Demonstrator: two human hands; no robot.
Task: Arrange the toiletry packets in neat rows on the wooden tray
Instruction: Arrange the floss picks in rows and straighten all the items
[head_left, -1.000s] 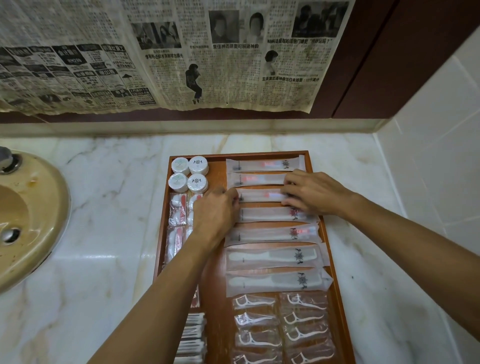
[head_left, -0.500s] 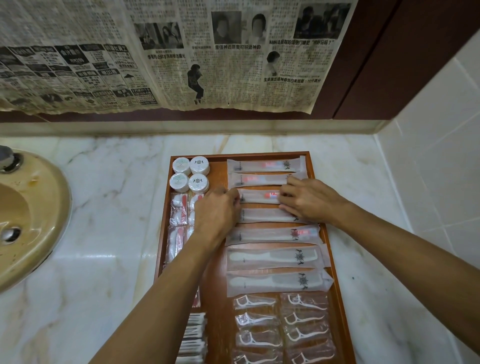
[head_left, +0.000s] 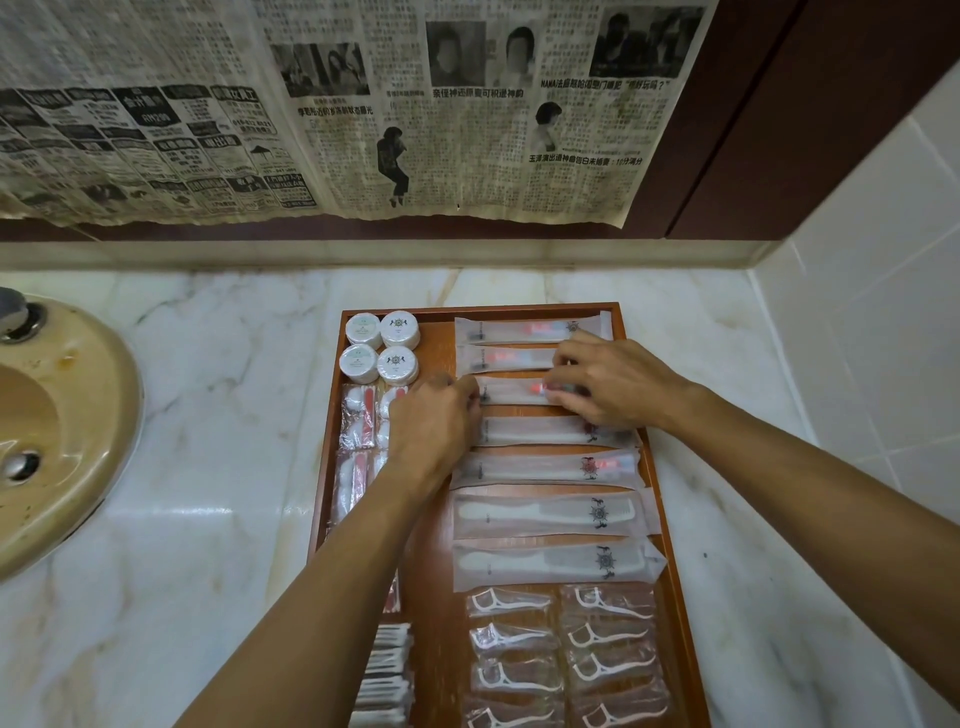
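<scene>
A marble table (head_left: 197, 467) fills the view, with a beige sink (head_left: 57, 447) at its left edge and yellowed newspaper (head_left: 332, 109) hanging on the far wall. The wooden tray (head_left: 431, 571) lies lengthwise on the table, right of the sink.

In the tray's right column lie long packets in rows: five toothbrush packets, then two comb packets (head_left: 550, 540) nearer. Nearest of all sit two columns of floss-pick packets (head_left: 566, 654). In the left column, four round white soap pucks (head_left: 382, 347) fill the far corner, cotton packets (head_left: 358, 415) lie behind the left forearm, and cotton-swab packets (head_left: 387, 670) lie at the near end.

Both hands work on the third toothbrush packet (head_left: 511, 391) from the far end. The left hand (head_left: 434, 421) meets its left end with curled fingers – a narrow grip, though the knuckles hide whether it pinches the packet. The right hand (head_left: 613, 384) lies spread over its right end, fingertips on the wrapper – pressing or pinching I cannot tell – and it also covers the right end of the second packet (head_left: 506, 358).
</scene>
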